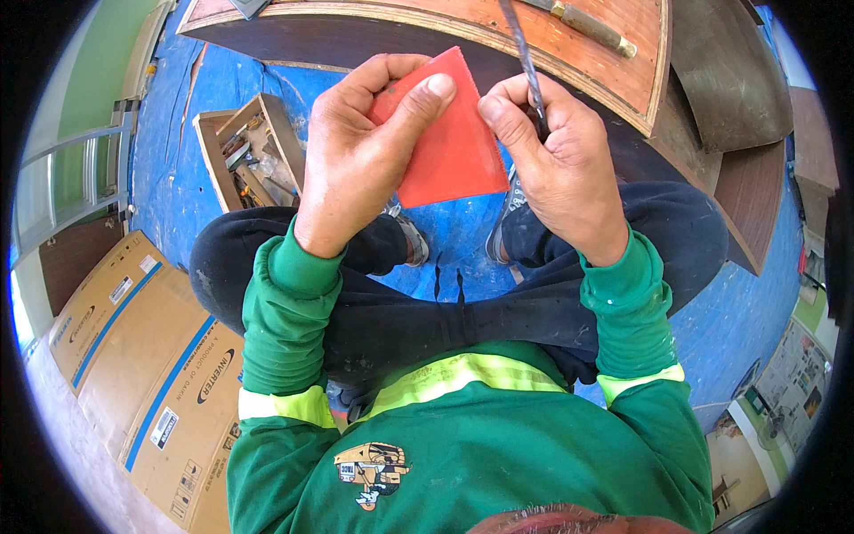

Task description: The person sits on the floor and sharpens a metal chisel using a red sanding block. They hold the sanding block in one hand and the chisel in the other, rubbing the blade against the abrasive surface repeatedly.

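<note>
My left hand (pixel 369 147) is closed on a flat red square piece (pixel 454 142), thumb across its face and fingers behind it. The piece looks thin and stiff, and its upper edges seem finely toothed. My right hand (pixel 560 151) is closed around a narrow, dark, streaked strip (pixel 523 49) that rises past the top of the picture. Its thumb and forefinger come up to the red piece's right edge. Whether they touch it I cannot tell. Both hands are raised above my crossed legs.
In front is a wooden panel (pixel 427 31) with raised edges, bearing a wooden-handled tool (pixel 596 28). An open wooden box (pixel 295 133) of small tools sits on the blue floor sheet (pixel 169 160). Cardboard (pixel 133 356) lies at left; a curved dark sheet (pixel 729 80) leans at right.
</note>
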The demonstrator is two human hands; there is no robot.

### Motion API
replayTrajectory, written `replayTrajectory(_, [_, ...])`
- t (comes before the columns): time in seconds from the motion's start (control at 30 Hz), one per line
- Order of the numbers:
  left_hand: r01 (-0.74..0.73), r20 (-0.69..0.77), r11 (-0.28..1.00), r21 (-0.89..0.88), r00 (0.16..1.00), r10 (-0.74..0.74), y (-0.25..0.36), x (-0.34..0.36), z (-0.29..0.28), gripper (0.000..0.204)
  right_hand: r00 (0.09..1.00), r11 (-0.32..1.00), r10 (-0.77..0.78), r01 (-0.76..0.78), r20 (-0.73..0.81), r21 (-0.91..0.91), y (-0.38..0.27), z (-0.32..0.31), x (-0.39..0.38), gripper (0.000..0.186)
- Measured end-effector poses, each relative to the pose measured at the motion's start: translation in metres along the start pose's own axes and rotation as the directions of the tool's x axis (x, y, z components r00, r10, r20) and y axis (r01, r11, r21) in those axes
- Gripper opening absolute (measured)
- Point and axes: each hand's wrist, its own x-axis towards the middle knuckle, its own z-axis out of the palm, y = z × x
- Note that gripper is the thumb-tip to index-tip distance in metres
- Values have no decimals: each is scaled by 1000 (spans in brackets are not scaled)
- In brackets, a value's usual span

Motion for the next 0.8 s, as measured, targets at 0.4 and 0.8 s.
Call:
replayTrajectory(0.4, [9,20,945,-327,1000,-3,-16,7,-1,34,983,911,161,-184,93,369,-11,-8,-2,16])
replayTrajectory(0.8, [-767,190,494,408,601,776,4,3,-11,30,923,747,366,-368,119,553,1,-19,1,27])
